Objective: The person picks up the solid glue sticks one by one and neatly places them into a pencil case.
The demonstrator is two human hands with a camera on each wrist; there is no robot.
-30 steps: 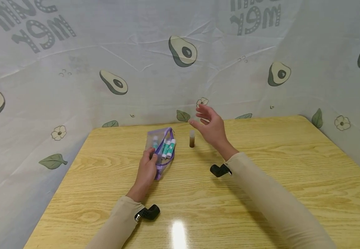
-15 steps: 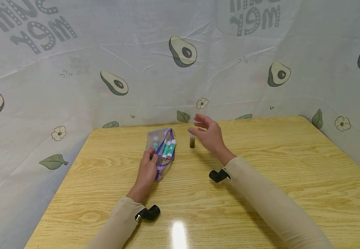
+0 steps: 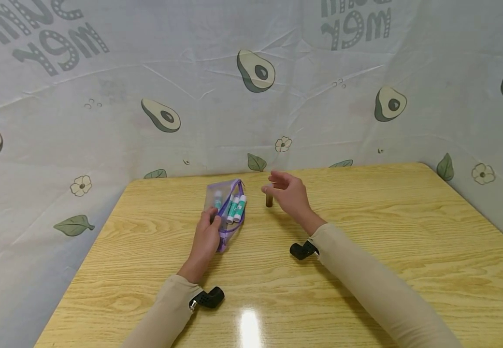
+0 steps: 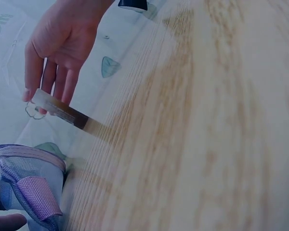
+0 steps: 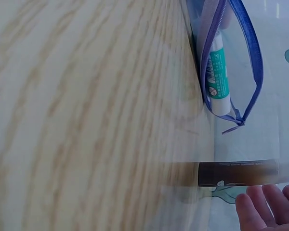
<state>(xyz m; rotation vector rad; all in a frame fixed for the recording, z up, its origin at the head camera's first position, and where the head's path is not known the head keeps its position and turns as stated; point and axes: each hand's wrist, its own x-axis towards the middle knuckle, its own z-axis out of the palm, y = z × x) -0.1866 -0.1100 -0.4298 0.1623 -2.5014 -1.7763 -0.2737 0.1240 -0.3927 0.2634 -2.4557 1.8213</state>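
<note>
A mesh zip pouch [image 3: 222, 188] with purple trim lies on the table, and my left hand [image 3: 207, 236] grips its near left side. Inside it are several white-and-green glue sticks [image 3: 235, 209], one of which [image 5: 218, 77] shows at the pouch mouth in the right wrist view. To the pouch's right, a brown tube [image 3: 269, 200] with a clear top stands upright. My right hand [image 3: 292, 195] is around the tube's upper part, fingers relaxed and spread. In the right wrist view, a gap shows between those fingers and the tube [image 5: 238, 173].
The wooden table [image 3: 364, 208] reaches back to a pale cloth [image 3: 208, 130] printed with avocados, leaves and flowers. Each wrist wears a black camera, such as the one [image 3: 209, 297] on the left sleeve.
My right hand has come down from above to the upper part of the brown tube. The left hand and the pouch have stayed nearly in place.
</note>
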